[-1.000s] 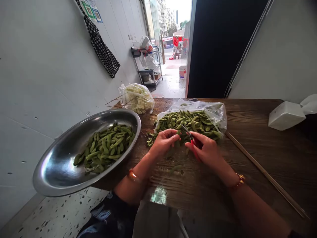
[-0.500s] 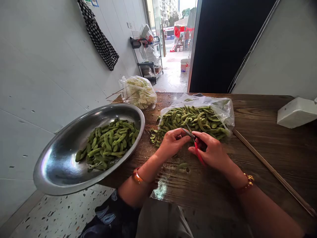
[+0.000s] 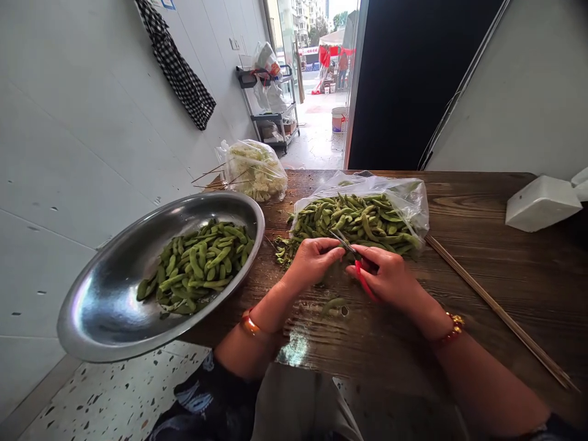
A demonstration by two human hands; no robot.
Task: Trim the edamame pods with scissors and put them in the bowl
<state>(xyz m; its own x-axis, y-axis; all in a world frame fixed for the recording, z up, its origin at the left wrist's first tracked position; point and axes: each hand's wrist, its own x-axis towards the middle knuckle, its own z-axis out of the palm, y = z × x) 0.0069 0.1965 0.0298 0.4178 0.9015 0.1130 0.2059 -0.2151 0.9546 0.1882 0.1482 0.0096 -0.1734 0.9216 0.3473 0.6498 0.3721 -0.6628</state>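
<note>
My right hand (image 3: 386,272) is closed around the red-handled scissors (image 3: 364,282), whose blades point up and left. The fingertips of my left hand (image 3: 315,260) pinch a green edamame pod (image 3: 342,247) beside the blades; most of the pod is hidden. Just beyond both hands, a heap of edamame pods (image 3: 353,214) lies on a clear plastic bag (image 3: 416,199). Small green trimmings (image 3: 283,251) are gathered at the heap's left edge. To the left, a wide steel basin (image 3: 110,294) holds more pods (image 3: 202,260). One loose pod (image 3: 334,304) rests on the wood below my hands.
A bag of cauliflower (image 3: 257,171) with thin skewers stands at the table's back left. A bundle of long wooden sticks (image 3: 500,309) crosses the right side of the wooden table (image 3: 463,211). A white box (image 3: 542,203) sits far right. Beyond are a cart (image 3: 271,113) and an open doorway.
The scissor blades look closer together and have shifted slightly left near my left fingertips. The whole view has moved a little; the pods in the basin look the same.
</note>
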